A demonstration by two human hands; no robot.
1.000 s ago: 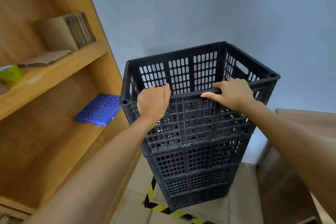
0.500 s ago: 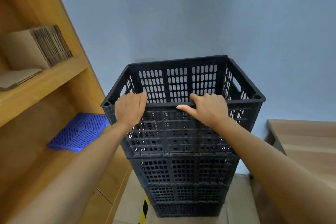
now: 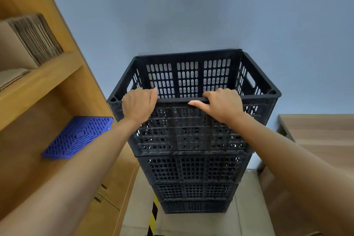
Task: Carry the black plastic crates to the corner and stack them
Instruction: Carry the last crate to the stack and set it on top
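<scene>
A tall stack of black perforated plastic crates (image 3: pixel 191 172) stands in the corner against the blue-grey wall. The top crate (image 3: pixel 188 82) sits level on the pile, its open inside facing me. My left hand (image 3: pixel 138 104) grips the left part of its near rim, fingers curled over the edge. My right hand (image 3: pixel 223 104) grips the same rim to the right, thumb pointing left along the bar. Both forearms reach up from the bottom corners.
A wooden shelf unit (image 3: pixel 44 74) rises on the left, holding flat cardboard (image 3: pixel 30 38) above and a blue plastic grid panel (image 3: pixel 76 137) below. A wooden surface (image 3: pixel 316 132) lies at the right. Black-yellow floor tape (image 3: pixel 153 214) runs beneath the stack.
The top crate has levelled out and settled squarely on the stack, closer to the wall. Both hands stay on its near rim; the view has tilted down and centred.
</scene>
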